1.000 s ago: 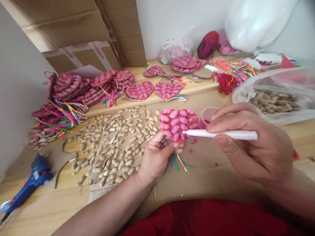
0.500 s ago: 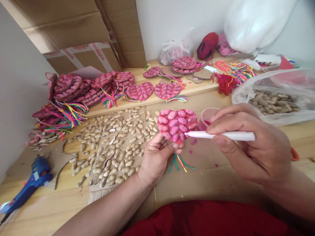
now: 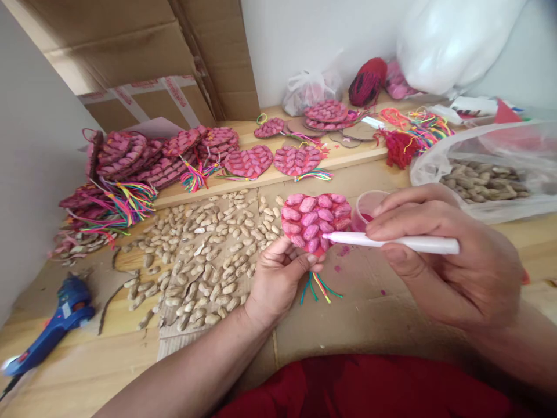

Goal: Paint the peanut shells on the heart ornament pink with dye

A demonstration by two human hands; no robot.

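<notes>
My left hand (image 3: 282,273) pinches the lower tip of a red heart ornament (image 3: 315,219) covered with pink-painted peanut shells. Green, blue, yellow and red strings (image 3: 319,287) hang from under it. Between the thumb and fingers of my right hand (image 3: 452,255) is a white marker (image 3: 404,241). Its pinkish tip meets the peanuts at the heart's lower right, or lies just in front of them. Behind my right fingers stands a small clear cup (image 3: 365,210) with pink liquid, partly hidden.
Loose peanuts (image 3: 213,261) spread across cardboard at the left. A blue glue gun (image 3: 65,316) lies at far left. Similar hearts (image 3: 248,161) line the raised wooden ledge (image 3: 270,181), several stacked at its left end. An open plastic bag (image 3: 483,180) of peanuts stands at right.
The marker tip has shifted slightly left over the peanuts, and my right hand has moved a little right and down. The heart sits marginally farther right. Both grips are the same.
</notes>
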